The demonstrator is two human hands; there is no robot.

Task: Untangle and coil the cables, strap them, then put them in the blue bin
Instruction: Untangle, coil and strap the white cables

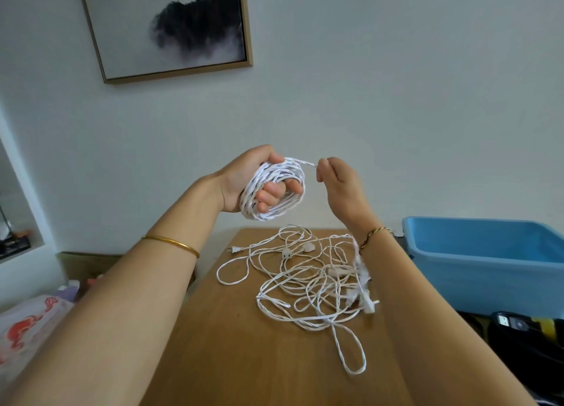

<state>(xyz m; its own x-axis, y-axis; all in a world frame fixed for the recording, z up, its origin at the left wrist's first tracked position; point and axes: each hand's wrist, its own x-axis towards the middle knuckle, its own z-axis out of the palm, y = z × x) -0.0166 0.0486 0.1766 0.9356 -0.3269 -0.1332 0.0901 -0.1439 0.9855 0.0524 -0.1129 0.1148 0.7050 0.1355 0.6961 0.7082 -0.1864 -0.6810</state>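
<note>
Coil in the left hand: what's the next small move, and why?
Probably wrap the strand pinched by the right hand round the coil as one more loop: the left hand grips the coil, the strand runs off its top, and more cable lies tangled on the table.

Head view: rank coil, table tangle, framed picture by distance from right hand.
1. Coil: just left of the right hand, joined to it by a pinched strand.
2. Tangle: below, on the table.
3. Framed picture: farthest, high at upper left.
</note>
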